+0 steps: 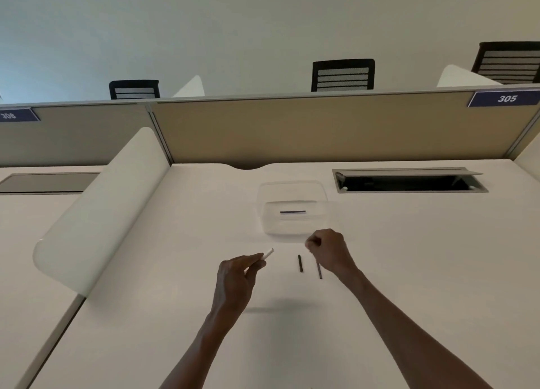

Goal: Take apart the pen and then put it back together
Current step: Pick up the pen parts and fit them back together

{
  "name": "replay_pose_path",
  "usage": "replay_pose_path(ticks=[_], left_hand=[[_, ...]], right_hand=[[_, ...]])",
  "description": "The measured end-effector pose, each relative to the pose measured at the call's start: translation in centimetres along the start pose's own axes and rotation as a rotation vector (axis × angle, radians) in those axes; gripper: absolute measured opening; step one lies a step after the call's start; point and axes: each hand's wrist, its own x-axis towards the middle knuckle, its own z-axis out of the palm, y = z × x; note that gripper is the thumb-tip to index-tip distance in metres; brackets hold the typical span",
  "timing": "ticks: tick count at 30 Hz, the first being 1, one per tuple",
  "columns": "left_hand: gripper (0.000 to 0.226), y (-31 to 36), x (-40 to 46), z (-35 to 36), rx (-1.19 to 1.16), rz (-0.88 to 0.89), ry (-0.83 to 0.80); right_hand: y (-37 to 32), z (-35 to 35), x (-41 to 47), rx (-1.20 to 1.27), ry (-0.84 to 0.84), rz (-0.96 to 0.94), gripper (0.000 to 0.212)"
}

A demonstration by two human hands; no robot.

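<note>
Left hand [233, 274] (one barrel [268, 253]), two parts [300, 263]

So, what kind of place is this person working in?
Probably a shared office or study room: a white desk behind a tan fabric divider, blue number plates such as 305, and black mesh chairs at the desks beyond.

Dim even light, soft shadow under the hands, wide-angle bending at edges

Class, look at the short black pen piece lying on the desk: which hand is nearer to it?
Right. The right hand sits just right of the short black piece; the left hand is farther left.
</note>
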Motion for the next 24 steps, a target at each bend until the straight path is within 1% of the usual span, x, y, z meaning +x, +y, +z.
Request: replay_pose_path(ticks=[2,4,8,11,16,18,19,21,23,24], left_hand=[[0.017,-0.2,-0.1,0.2,-0.035,-0.049,0.004],[0.017,-0.3,0.0,0.5,-0.057,-0.066,0.001],[0.017,-0.3,0.1,0.7,-0.08,-0.088,-0.006],[0.017,-0.2,0.3,0.8,-0.096,-0.107,-0.02],[0.017,-0.2,0.5,0.9,-0.119,-0.128,-0.034],[0.017,-0.1,0.5,0.9,-0.127,-0.135,-0.033],[0.018,-0.1,0.5,0.9,-0.132,-0.138,-0.031],[0.018,0.0,0.5,0.9,-0.145,-0.15,-0.027],[0.018,0.1,0.5,0.9,-0.146,-0.153,-0.024],[0.018,0.2,0.5,0.9,-0.143,-0.15,-0.024]], right_hand=[[1.9,0.1,0.9,-0.112,0.038,0.101,0.012],[3.1,0.5,1.5,-0.158,0.028,0.17,0.011],[3.5,1.3,2.0,-0.141,-0.033,0.23,0.026],[3.2,2.1,2.1,-0.181,-0.06,0.242,0.029],[2.4,3.0,2.1,-0.326,-0.069,0.211,0.012],[2.0,2.9,2.1,-0.338,-0.079,0.213,0.012],[2.0,2.8,2.1,-0.329,-0.089,0.217,0.005],[2.1,2.7,2.0,-0.298,-0.109,0.236,0.016],[2.1,2.5,1.7,-0.238,-0.1,0.219,0.011],[1.9,2.3,1.5,-0.194,-0.088,0.216,0.022]])
